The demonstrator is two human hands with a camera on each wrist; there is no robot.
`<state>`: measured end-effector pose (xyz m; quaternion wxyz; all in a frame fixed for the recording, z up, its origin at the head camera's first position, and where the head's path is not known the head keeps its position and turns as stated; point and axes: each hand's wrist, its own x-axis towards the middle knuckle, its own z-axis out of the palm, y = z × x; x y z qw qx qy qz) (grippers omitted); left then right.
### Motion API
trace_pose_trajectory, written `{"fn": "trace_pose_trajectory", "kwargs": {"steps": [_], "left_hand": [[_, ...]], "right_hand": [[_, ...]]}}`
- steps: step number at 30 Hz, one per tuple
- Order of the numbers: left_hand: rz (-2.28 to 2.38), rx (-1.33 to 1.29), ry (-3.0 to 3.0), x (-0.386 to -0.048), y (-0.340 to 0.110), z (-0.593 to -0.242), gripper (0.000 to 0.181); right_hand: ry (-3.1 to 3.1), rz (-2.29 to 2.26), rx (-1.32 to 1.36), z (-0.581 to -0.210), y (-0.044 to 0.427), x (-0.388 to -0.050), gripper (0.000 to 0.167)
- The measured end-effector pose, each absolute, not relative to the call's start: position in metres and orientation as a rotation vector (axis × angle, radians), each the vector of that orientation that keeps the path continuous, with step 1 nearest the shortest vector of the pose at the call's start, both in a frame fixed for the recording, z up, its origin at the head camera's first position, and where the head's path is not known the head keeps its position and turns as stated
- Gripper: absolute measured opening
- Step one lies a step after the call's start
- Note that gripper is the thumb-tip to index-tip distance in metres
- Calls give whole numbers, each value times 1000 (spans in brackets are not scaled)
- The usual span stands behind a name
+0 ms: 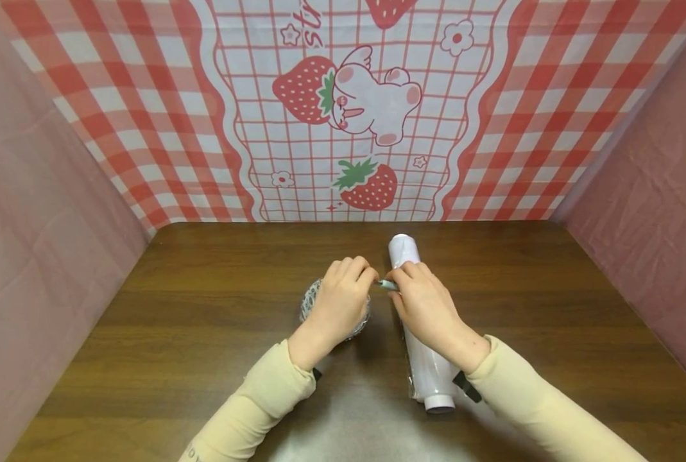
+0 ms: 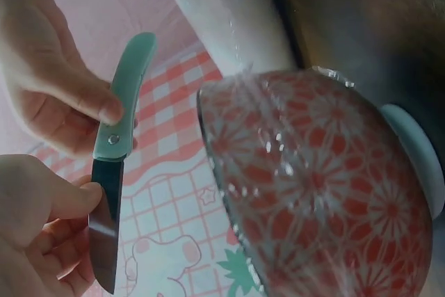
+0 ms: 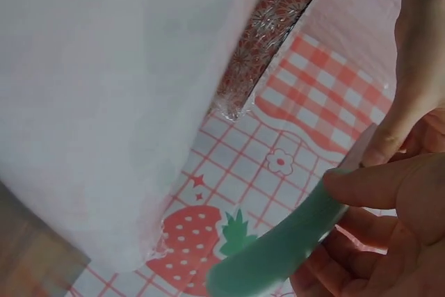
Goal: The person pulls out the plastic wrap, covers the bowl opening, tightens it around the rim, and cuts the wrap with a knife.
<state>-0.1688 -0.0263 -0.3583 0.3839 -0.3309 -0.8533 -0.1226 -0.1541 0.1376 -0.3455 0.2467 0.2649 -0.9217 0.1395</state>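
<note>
A folding knife (image 1: pixel 387 284) with a mint-green handle (image 2: pixel 129 95) is unfolded between my two hands, above the table. My left hand (image 1: pixel 341 292) pinches its dark blade (image 2: pixel 106 231) between thumb and fingers. My right hand (image 1: pixel 426 301) grips the handle, which also shows large in the right wrist view. Below my left hand sits a bowl (image 2: pixel 320 172) with a red and white flower pattern, clear film stretched over it; the hand hides much of it in the head view. Under my right hand and forearm lies a roll of plastic wrap (image 1: pixel 429 366).
The brown wooden table (image 1: pixel 204 308) runs back to a strawberry-print cloth (image 1: pixel 371 186) hanging behind it. Pink cloth (image 1: pixel 643 173) hangs at both sides. The wrap roll lies lengthwise, right of the bowl.
</note>
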Motion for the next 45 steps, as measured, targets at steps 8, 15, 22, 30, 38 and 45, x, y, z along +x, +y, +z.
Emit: {"fn": "trace_pose_trajectory", "kwargs": {"steps": [8, 15, 22, 30, 38, 45], "left_hand": [[-337, -795, -2156, -171, -29, -358, 20], [-431, -669, -2193, -169, -30, -363, 17], [-527, -629, -2158, -168, -33, -362, 13], [-897, -476, -2246, -165, -34, -360, 3], [-1109, -326, -2295, -165, -26, -362, 3], [-1244, -247, -2359, -161, -27, -360, 3]], "right_hand": [[-2574, 371, 678, -345, 145, -154, 14], [-2495, 307, 740, -348, 147, -153, 13], [-2438, 342, 751, -347, 147, -152, 14], [-2444, 520, 705, -341, 145, -152, 16], [-2491, 676, 626, -342, 144, -155, 19], [-2513, 781, 624, -342, 142, -155, 20]]}}
